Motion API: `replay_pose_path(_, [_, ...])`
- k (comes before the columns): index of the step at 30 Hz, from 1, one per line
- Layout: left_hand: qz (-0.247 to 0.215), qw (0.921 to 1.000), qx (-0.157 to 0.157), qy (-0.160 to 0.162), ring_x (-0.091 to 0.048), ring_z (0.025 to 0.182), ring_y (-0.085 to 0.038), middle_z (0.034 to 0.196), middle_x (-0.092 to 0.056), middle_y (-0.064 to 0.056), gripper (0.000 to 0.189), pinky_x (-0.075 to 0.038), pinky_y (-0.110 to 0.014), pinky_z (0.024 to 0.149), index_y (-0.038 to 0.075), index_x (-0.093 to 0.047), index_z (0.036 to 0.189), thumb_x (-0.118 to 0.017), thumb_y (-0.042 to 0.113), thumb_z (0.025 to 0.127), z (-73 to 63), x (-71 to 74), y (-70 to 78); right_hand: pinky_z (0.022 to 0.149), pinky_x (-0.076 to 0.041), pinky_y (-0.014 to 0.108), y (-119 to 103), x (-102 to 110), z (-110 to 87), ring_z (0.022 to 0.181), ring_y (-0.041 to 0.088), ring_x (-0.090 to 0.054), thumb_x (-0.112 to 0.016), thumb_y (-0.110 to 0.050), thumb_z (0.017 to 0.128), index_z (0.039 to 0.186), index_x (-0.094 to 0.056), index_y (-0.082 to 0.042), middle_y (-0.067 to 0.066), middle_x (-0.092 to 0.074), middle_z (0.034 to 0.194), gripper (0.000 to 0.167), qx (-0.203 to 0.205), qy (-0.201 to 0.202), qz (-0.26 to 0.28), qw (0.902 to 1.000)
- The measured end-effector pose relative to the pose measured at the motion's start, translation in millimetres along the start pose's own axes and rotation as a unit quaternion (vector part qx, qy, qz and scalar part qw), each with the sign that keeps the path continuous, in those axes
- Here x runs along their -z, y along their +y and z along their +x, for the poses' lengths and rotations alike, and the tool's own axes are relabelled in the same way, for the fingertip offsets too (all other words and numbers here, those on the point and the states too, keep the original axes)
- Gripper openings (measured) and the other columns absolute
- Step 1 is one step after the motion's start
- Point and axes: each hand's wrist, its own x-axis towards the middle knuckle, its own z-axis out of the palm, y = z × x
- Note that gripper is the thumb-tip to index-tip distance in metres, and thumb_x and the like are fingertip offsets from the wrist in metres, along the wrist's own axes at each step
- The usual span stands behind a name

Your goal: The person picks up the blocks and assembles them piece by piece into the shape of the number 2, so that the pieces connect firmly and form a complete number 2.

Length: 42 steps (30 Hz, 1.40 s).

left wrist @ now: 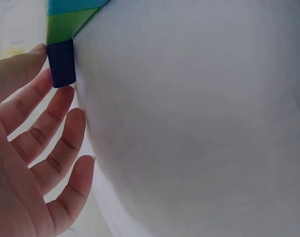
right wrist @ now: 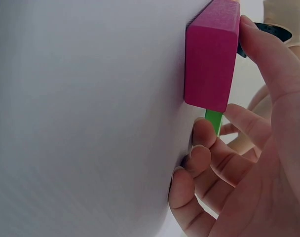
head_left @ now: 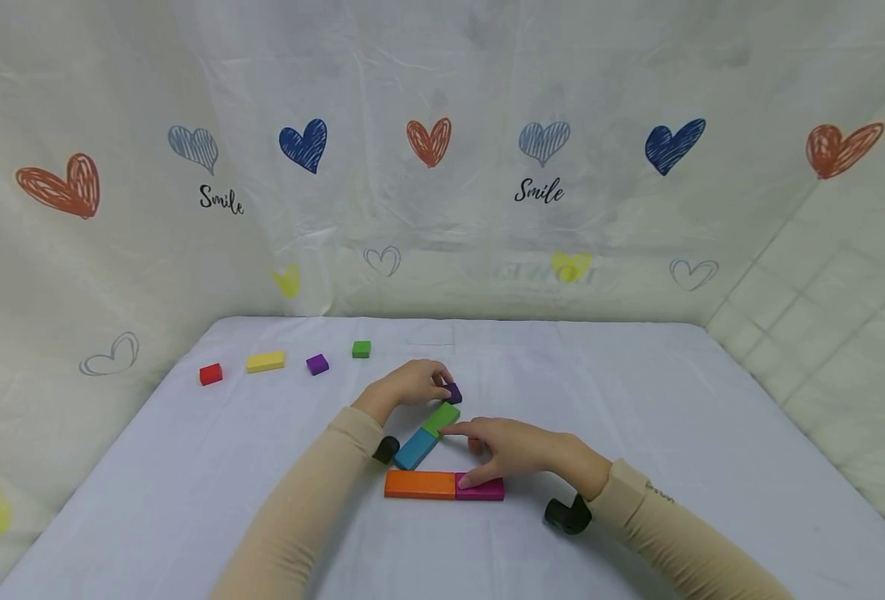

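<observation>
My left hand (head_left: 411,384) pinches a small dark purple block (head_left: 454,393) at the upper end of a slanting row. In the left wrist view that block (left wrist: 62,64) meets the green block (left wrist: 66,28). Down the slant, the green block (head_left: 442,417) adjoins a blue block (head_left: 416,450). An orange block (head_left: 418,485) and a magenta block (head_left: 491,490) lie end to end in front. My right hand (head_left: 521,448) is spread, its index fingertip touching the green block and its thumb resting on the magenta one; the other fingers curl loosely.
Toward the back left of the white table (head_left: 637,400) lie a red block (head_left: 211,374), a yellow block (head_left: 266,362), another purple block (head_left: 317,364) and a small green block (head_left: 362,349). A curtain (head_left: 487,233) printed with hearts hangs behind the table.
</observation>
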Motion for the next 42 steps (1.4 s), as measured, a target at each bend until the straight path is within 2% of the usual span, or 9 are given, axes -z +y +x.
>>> replay_pose_path(13, [0.001,1.0,0.003,-0.002,-0.06,0.099,-0.022,0.113,-0.068,-0.007,0.021,-0.053,-0.04,0.094,0.011,-0.069,0.119,-0.068,0.021,0.101,-0.9,0.9,1.3,0.076,-0.047,0.029,-1,1,-0.3,0.089,0.011,-0.052,-0.08,-0.043,0.089,0.152,-0.05,-0.021,-0.007,-0.054,0.098,0.074,0.007,0.001,0.004,1.0])
replay_pose_path(23, [-0.004,0.9999,0.006,-0.009,-0.061,0.102,-0.023,0.121,-0.067,-0.01,0.027,-0.053,-0.042,0.094,0.012,-0.067,0.126,-0.066,0.022,0.101,-2.1,5.5,0.7,0.076,-0.046,0.029,0,1,0.0,0.088,0.011,-0.051,-0.081,-0.043,0.089,0.152,-0.05,-0.021,-0.007,-0.054,0.097,0.074,0.007,0.001,0.005,1.0])
replay_pose_path(28, [-0.003,0.9999,-0.007,0.007,-0.062,0.1,-0.021,0.121,-0.068,-0.009,0.024,-0.053,-0.039,0.091,0.012,-0.068,0.125,-0.064,0.019,0.102,-3.3,8.4,-5.6,0.076,-0.046,0.029,-1,1,0.0,0.088,0.01,-0.051,-0.081,-0.041,0.088,0.152,-0.05,-0.021,-0.007,-0.054,0.096,0.074,0.004,0.0,0.007,1.0])
replay_pose_path(36, [-0.014,0.9979,-0.048,0.042,-0.061,0.101,-0.022,0.115,-0.069,-0.006,0.023,-0.052,-0.038,0.092,0.011,-0.07,0.124,-0.062,0.013,0.102,-2.6,12.0,-18.6,0.077,-0.045,0.029,-2,1,-0.1,0.088,0.011,-0.051,-0.081,-0.042,0.088,0.152,-0.05,-0.021,-0.007,-0.054,0.096,0.074,0.0,-0.001,0.004,1.0])
replay_pose_path(42, [-0.017,0.9967,-0.049,0.063,-0.06,0.103,-0.022,0.115,-0.068,-0.003,0.024,-0.053,-0.037,0.093,0.012,-0.07,0.125,-0.062,0.015,0.103,-6.4,17.7,-25.2,0.077,-0.046,0.028,-1,1,1.3,0.089,0.011,-0.052,-0.08,-0.044,0.089,0.153,-0.05,-0.022,-0.008,-0.054,0.096,0.074,-0.003,-0.002,-0.002,1.0])
